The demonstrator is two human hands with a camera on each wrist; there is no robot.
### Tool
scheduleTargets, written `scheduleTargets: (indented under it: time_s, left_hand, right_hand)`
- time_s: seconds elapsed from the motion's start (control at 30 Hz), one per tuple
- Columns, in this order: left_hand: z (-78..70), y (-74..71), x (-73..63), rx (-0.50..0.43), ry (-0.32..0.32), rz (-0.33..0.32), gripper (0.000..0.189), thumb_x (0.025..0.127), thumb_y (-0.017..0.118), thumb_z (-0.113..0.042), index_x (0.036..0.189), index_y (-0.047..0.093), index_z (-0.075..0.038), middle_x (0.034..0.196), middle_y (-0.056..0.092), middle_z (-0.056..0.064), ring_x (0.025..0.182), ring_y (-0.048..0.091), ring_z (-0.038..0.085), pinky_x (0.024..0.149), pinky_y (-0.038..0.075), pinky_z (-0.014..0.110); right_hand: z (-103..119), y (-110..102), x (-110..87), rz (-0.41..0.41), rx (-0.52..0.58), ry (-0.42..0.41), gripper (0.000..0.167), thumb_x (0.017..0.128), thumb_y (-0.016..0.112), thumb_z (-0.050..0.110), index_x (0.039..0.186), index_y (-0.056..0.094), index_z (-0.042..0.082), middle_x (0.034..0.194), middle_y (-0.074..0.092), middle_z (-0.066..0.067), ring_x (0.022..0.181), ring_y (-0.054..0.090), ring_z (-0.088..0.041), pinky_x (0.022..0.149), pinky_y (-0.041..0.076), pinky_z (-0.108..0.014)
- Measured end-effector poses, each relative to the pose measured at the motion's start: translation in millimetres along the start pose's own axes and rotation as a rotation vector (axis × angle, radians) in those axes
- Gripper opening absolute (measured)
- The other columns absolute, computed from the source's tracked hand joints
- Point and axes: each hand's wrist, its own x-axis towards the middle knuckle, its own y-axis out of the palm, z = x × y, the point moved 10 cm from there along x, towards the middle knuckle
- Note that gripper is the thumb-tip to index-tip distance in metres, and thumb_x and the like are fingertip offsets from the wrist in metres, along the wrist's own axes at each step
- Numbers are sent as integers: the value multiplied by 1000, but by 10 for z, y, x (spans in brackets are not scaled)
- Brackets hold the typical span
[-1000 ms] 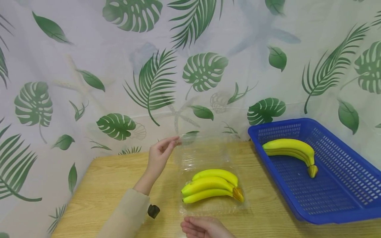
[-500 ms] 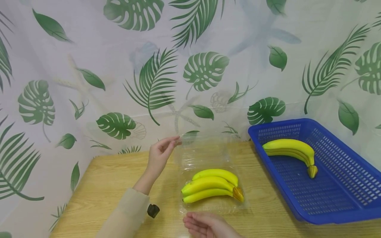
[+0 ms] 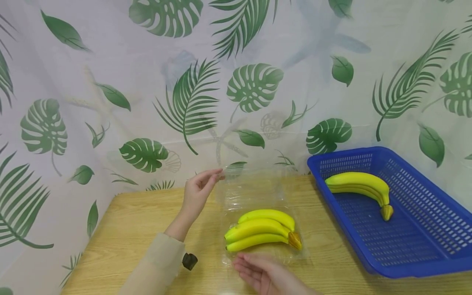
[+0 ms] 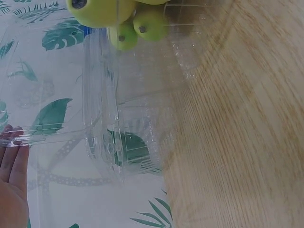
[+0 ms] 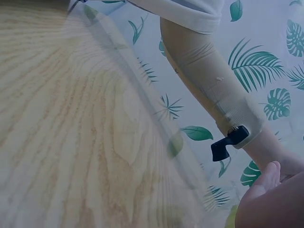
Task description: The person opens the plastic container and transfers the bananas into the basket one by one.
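A clear plastic clamshell box (image 3: 291,259) lies on the table, its lid (image 3: 254,190) raised at the back. A bunch of yellow bananas (image 3: 259,233) sits in its base, stems to the right. My left hand (image 3: 197,190) pinches the lid's left edge; in the left wrist view its fingers (image 4: 16,164) reach that edge, while the thumb is out of sight. Just in front of the base, my right hand (image 3: 265,272) hovers with loosely bent fingers and holds nothing. In the right wrist view, part of the right hand (image 5: 273,199) shows at the lower right.
On the right stands a blue perforated basket (image 3: 348,235) with another banana bunch (image 3: 357,186) inside. The wooden table (image 3: 140,221) meets a leaf-patterned cloth (image 3: 258,41) at the back. A black clip-like piece (image 3: 189,261) sits by the left sleeve.
My right hand has moved slightly forward and to the right, closer to the front of the box. The left hand, lid and bananas have stayed where they were.
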Motion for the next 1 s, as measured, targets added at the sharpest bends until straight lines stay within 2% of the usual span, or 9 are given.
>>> scheduleTargets:
  time_s: [0.17, 0.23, 0.47, 0.7, 0.9, 1.0]
  left_hand:
    - [7, -2, 5, -11, -1, -1, 27, 109, 57, -7, 130, 69, 5, 124, 75, 26, 112, 75, 7, 105, 56, 16]
    - [12, 0, 6, -16, -1, 0, 27, 109, 57, -6, 130, 69, 5, 125, 75, 26, 112, 75, 6, 105, 56, 16]
    - [7, -4, 3, -10, -5, 1, 27, 109, 57, -7, 130, 69, 4, 125, 75, 25, 116, 76, 22, 106, 55, 17]
    - [26, -3, 5, -4, -16, 3, 27, 109, 57, -8, 131, 70, 3, 126, 75, 24, 116, 76, 18, 106, 56, 18]
    - [20, 6, 12, -3, -11, 12, 28, 110, 56, -8, 131, 69, 4, 126, 75, 25, 119, 74, 35, 106, 55, 17]
    - [17, 8, 14, -4, -6, 13, 28, 110, 56, -7, 132, 69, 4, 126, 75, 25, 120, 73, 37, 105, 55, 16]
  right_hand:
    - [98, 0, -24, 32, 59, -14, 20, 110, 58, 13, 119, 74, 6, 111, 79, -3, 106, 76, -9, 104, 60, -23]
    - [136, -1, -32, 48, 71, -23, 20, 110, 57, 13, 116, 75, 8, 111, 79, -2, 106, 76, -9, 104, 60, -22]
    - [270, -26, -55, 72, 85, -56, 25, 112, 52, 15, 110, 77, 12, 110, 80, 0, 105, 76, -8, 102, 60, -21]
    - [447, -76, -116, 93, 92, -100, 26, 112, 52, 15, 109, 78, 13, 109, 82, 1, 103, 77, -7, 99, 61, -19]
    - [550, -208, -180, 61, 83, -129, 24, 112, 52, 16, 111, 76, 14, 113, 80, -1, 107, 75, -9, 102, 60, -21]
    - [610, -251, -222, 77, 104, -140, 25, 113, 51, 16, 113, 76, 13, 114, 80, -2, 109, 75, -10, 104, 59, -22]
